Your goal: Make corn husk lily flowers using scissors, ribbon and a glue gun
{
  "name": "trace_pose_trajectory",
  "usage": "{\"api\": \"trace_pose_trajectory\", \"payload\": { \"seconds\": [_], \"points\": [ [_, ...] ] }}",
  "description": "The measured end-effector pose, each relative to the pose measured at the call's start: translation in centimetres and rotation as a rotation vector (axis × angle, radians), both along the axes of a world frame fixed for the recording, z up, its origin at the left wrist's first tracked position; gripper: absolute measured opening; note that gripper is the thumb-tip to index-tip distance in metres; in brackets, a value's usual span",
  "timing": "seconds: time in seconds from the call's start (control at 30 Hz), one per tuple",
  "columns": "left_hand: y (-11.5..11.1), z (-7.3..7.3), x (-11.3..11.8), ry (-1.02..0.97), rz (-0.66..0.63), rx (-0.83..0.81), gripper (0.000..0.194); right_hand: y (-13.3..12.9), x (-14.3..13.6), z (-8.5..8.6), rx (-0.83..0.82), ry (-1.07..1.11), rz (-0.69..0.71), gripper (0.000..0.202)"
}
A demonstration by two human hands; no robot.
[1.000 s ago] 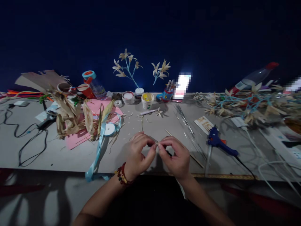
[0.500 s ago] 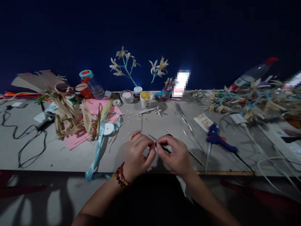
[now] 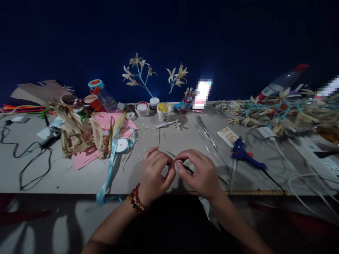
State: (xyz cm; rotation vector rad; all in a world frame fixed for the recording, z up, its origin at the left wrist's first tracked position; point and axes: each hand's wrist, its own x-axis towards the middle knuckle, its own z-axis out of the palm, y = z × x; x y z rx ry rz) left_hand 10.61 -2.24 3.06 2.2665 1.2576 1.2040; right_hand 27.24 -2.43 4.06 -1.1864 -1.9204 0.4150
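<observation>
Flower sprays (image 3: 181,73) look finished at upper centre, while below I see left hand (image 3: 156,171) and right hand (image 3: 201,173) pinching a sliver (image 3: 179,161), apparently unfinished

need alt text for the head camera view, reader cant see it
The left hand and right hand pinch something too small to make out above a table. Dried husks, pink paper and blue ribbon lie left; thin wires and a blue glue gun lie right; pale flowers on blue stems rise behind.
</observation>
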Motion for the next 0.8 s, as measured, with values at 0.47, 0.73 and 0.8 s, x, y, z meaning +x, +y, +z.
{"api": "trace_pose_trajectory", "payload": {
  "seconds": [0.47,0.73,0.8],
  "points": [
    [-0.2,0.3,-0.1,-0.03,-0.018,-0.021,0.01,-0.1,1.1,0.4,0.015,-0.03,-0.025,0.01],
    [-0.3,0.4,-0.1,-0.035,-0.015,-0.009,0.011,0.2,0.9,0.1,0.075,-0.039,-0.028,0.008],
    [-0.3,0.4,-0.2,-0.055,-0.011,-0.021,0.012,0.2,1.5,0.1,0.116,-0.026,-0.104,0.009]
  ]
}}
